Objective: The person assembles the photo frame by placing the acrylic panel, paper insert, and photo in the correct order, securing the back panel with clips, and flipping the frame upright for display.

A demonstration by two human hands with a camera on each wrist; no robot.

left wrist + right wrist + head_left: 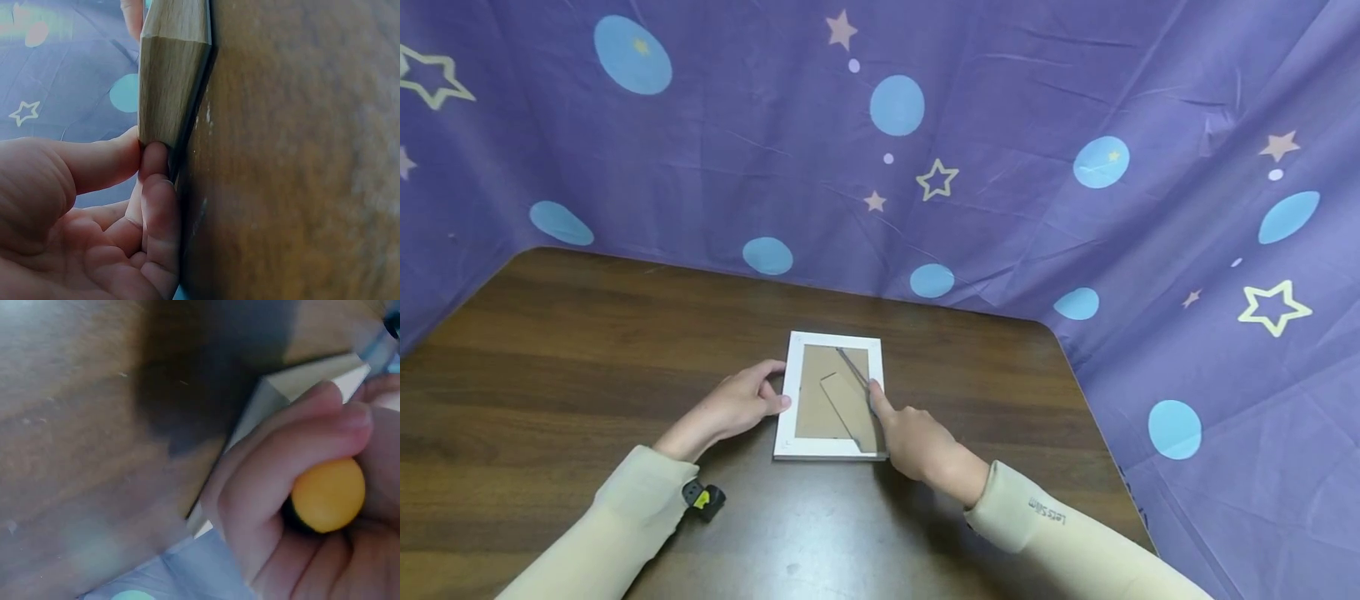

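A white-faced picture frame (827, 447) with a brown panel in its middle lies on the table. My left hand (747, 398) grips its left edge, the thumb near the face; the left wrist view shows the frame's wood-grained side (165, 87) between thumb and curled fingers. At the right edge, my right hand (917, 442) holds a screwdriver-like tool (852, 365), its thin dark shaft slanting up-left over the panel. The tool's round orange handle end (329, 495) shows in the right palm; the rest of the handle is hidden. The index finger lies extended along the tool.
The dark brown wooden table (587, 333) has rounded far corners. A purple curtain (820, 150) with stars and blue spots hangs behind and to the right. A small black device with a yellow mark (702, 498) sits at the left cuff. A thin angled line (837, 408) shows on the panel.
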